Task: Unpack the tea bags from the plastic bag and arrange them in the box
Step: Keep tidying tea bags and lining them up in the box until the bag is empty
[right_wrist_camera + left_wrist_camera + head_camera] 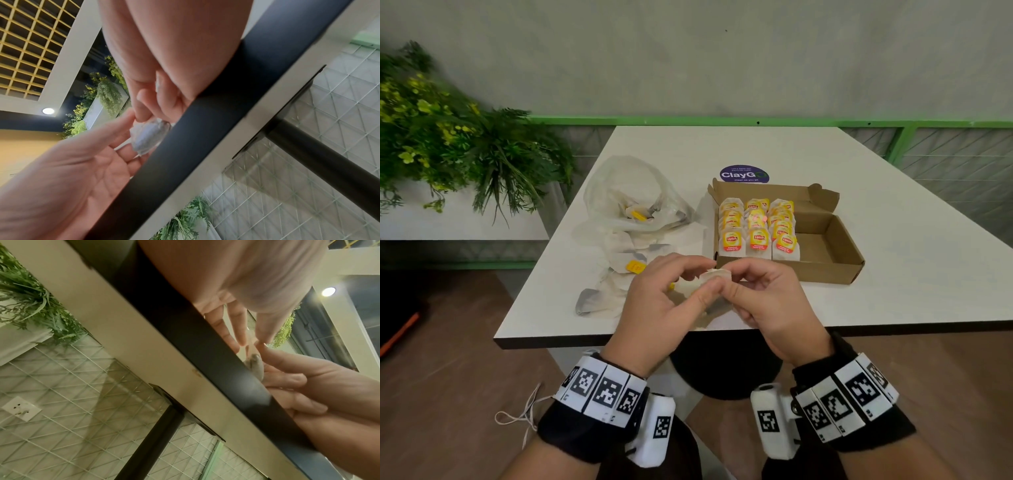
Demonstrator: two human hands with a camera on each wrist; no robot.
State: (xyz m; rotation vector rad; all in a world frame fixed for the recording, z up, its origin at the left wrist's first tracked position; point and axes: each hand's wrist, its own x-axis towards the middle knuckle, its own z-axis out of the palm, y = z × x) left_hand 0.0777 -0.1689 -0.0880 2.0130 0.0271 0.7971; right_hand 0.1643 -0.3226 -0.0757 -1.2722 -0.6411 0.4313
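Observation:
Above the front edge of the white table (893,219), both hands pinch one white tea bag (715,276) between them. My left hand (688,274) holds its left side with thumb and curled forefinger; my right hand (750,278) grips the right side. From the left wrist the tea bag (255,368) shows between my left hand (246,324) and my right hand (304,378). The right wrist view shows the same tea bag (148,138). Just behind stands an open cardboard box (825,272) with three rows of yellow-tagged tea bags (758,236) in its left part. A crumpled clear plastic bag (633,202) lies left of it.
Several loose tea bags (616,274) lie on the table in front of the plastic bag. A purple sticker (744,174) sits behind the box. The box's right part is bare cardboard. A leafy plant (448,137) stands beyond the table's left side, a green rail (756,120) behind.

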